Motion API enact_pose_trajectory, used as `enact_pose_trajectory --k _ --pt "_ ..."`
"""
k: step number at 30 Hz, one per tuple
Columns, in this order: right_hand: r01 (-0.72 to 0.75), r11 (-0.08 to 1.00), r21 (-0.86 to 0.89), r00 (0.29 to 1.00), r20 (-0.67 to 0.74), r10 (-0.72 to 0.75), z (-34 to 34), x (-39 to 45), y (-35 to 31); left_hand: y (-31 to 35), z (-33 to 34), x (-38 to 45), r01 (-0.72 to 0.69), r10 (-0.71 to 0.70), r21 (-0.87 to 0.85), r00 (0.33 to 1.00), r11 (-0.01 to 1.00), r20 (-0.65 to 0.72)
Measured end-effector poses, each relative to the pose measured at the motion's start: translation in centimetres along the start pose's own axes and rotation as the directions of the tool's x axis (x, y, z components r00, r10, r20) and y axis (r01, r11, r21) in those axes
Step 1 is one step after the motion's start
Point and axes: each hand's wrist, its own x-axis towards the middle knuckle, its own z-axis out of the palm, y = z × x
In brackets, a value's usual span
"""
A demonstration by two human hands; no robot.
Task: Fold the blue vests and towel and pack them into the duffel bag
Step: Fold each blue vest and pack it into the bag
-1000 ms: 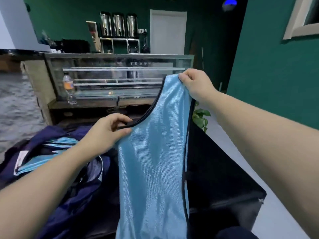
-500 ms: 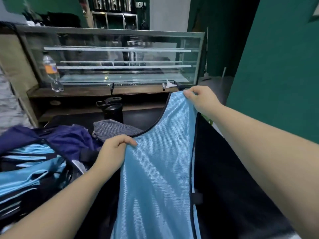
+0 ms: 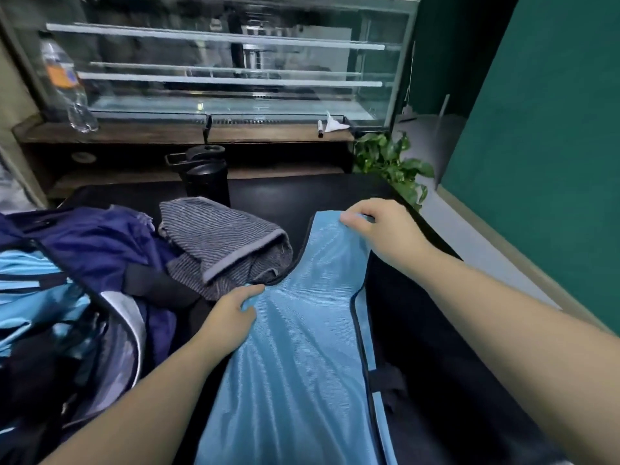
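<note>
A light blue vest [image 3: 302, 357] with black trim lies lengthwise, folded in half, on the black table [image 3: 436, 330]. My right hand [image 3: 379, 226] pinches its shoulder strap at the far end. My left hand [image 3: 231, 317] grips the neckline edge nearer to me. A grey striped towel [image 3: 221, 243] lies crumpled just left of the vest. The navy duffel bag [image 3: 87, 243] sits open at the left, with more light blue vests [image 3: 30, 290] inside.
A black flask [image 3: 206, 172] stands behind the towel. Beyond the table is a wooden counter with a glass display case [image 3: 235, 72] and a plastic bottle [image 3: 65, 85]. A potted plant [image 3: 392, 162] stands at the table's far right corner, by the green wall.
Both hands have lowered the vest from hanging in the air down flat onto the table. The view has tilted downward, and the towel has come into view.
</note>
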Motion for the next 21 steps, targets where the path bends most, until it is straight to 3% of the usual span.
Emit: enact_pose_trajectory --k 4,8,13,17,19,21 --pt "0.167 0.986 -0.021 0.983 0.086 -0.165 1.1 -4.3 0.1 -1.3 -0.4 0.9 0.042 -0.041 -0.034 0.999 0.999 0.021" --pt "0.392 0.915 -0.1 0.909 0.197 -0.368 3.0 -8.0 0.8 -1.8 -0.3 1.3 0.053 -0.052 -0.061 0.999 0.997 0.011" --pt "0.501 0.859 -0.107 0.838 0.308 -0.451 5.2 -11.2 2.0 -1.4 0.0 1.0 0.056 -0.055 -0.032 0.998 0.998 0.011" --pt "0.419 0.905 -0.068 0.823 0.449 -0.348 5.9 -12.6 2.8 -1.0 0.0 0.6 0.024 -0.024 -0.004 1.0 1.0 0.0" --pt "0.319 0.947 -0.03 0.904 0.31 -0.295 5.8 -12.3 4.0 -1.1 0.0 0.6 0.024 -0.024 -0.004 1.0 1.0 0.005" --pt "0.11 0.994 0.013 0.992 0.056 -0.11 5.6 -11.0 5.9 -1.3 0.0 0.7 0.034 -0.034 0.0 0.999 0.999 0.013"
